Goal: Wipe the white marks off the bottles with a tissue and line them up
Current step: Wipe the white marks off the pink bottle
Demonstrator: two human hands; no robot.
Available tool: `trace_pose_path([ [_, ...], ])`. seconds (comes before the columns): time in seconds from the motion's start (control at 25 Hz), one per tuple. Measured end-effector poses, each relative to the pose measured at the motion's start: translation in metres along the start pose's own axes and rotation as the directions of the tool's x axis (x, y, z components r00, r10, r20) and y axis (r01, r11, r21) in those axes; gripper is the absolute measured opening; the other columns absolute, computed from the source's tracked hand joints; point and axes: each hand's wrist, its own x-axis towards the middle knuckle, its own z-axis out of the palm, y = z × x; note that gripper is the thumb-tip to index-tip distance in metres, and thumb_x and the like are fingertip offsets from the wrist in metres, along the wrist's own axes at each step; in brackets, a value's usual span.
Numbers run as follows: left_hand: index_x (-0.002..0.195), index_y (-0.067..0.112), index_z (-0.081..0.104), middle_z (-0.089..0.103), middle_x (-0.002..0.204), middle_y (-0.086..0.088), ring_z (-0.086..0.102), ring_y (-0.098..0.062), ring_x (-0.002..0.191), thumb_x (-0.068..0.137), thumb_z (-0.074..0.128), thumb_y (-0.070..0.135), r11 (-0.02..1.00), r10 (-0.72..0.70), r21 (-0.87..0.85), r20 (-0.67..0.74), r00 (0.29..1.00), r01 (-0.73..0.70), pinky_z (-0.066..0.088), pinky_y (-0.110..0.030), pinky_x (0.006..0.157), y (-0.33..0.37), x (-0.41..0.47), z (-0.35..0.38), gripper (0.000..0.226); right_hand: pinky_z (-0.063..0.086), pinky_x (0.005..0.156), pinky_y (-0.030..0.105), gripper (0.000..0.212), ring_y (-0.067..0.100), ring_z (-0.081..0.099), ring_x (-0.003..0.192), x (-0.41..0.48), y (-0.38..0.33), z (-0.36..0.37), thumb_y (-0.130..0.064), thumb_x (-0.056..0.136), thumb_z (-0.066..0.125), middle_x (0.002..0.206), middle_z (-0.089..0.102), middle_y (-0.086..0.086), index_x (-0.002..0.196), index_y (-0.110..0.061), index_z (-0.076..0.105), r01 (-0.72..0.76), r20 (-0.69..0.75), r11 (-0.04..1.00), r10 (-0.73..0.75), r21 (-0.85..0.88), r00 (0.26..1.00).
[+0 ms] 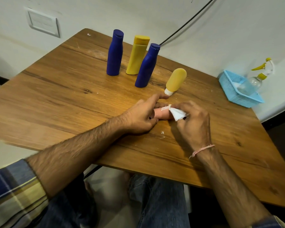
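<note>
Tissue (178,114) pinched in right hand (194,127), pink bottle (162,114) gripped by left hand (138,116); orange tube (176,81) just beyond.

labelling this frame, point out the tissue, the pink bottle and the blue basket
tissue (178,114): head view, middle of the white wad
pink bottle (162,115): head view, bare body beside the tissue
blue basket (234,94): head view, near mesh wall

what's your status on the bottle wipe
Left hand holds pink bottle flat on table. Right hand pinches tissue against it, white marks showing. Behind, four bottles standing, nothing blocking.
</note>
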Motion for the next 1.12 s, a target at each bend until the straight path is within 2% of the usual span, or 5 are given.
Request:
trace_pose_path([
  [0.4,0.152,0.029,0.027,0.059,0.146,0.009,0.063,-0.014,0.118,0.085,0.067,-0.005,0.994,0.091,0.063,-0.009,0.996,-0.09,0.047,-0.018,0.091,0.001,-0.003,0.004,0.085,0.051,0.077,0.041,0.031,0.025,0.063,0.096,-0.026,-0.024,0.007,-0.004,0.084,0.064,0.104,0.068,0.007,0.112,-0.013,0.075,0.197,0.067,0.98,-0.196,-0.007,0.978],
  [0.56,0.152,0.03,0.025,0.059,0.147,0.009,0.057,-0.019,0.132,0.085,0.069,-0.003,0.993,0.083,0.084,-0.006,0.997,-0.083,0.045,-0.039,0.11,0.003,-0.004,0.004,0.087,0.054,0.07,0.05,0.037,0.029,0.062,0.083,-0.013,-0.007,0.001,0.0,0.078,0.064,0.095,0.066,0.008,0.111,-0.012,0.076,-0.091,-0.106,0.993,0.083,-0.071,0.991],
  [0.76,0.153,0.026,0.026,0.063,0.142,0.003,0.066,-0.008,0.104,0.088,0.064,-0.004,0.99,0.126,0.068,-0.004,0.992,-0.125,0.051,-0.024,0.095,0.004,-0.005,0.003,0.081,0.051,0.075,0.043,0.033,0.023,0.062,0.093,-0.023,-0.028,0.002,-0.017,0.084,0.057,0.104,0.068,0.005,0.111,-0.015,0.076,0.08,0.06,0.997,-0.079,-0.007,0.995],
  [0.88,0.152,0.027,0.026,0.054,0.151,0.006,0.055,-0.016,0.134,0.085,0.066,-0.006,0.989,0.119,0.087,0.024,0.993,-0.121,0.039,-0.036,0.114,0.004,-0.004,0.003,0.084,0.052,0.072,0.039,0.027,0.024,0.062,0.084,-0.011,-0.006,-0.006,-0.007,0.081,0.069,0.094,0.067,0.004,0.105,-0.015,0.077,-0.172,-0.055,0.983,0.169,-0.055,0.984],
  [1.12,0.127,0.026,0.055,0.061,0.126,0.008,0.06,-0.011,0.118,0.078,0.087,0.017,1.0,-0.009,-0.018,-0.184,0.983,0.006,0.052,-0.018,0.09,-0.001,-0.001,-0.002,0.059,0.044,0.078,0.022,0.035,0.001,0.05,0.088,-0.02,-0.002,-0.013,0.003,0.081,0.069,0.096,0.06,-0.01,0.108,-0.019,0.076,-0.245,0.009,0.967,0.245,0.067,0.97],
])
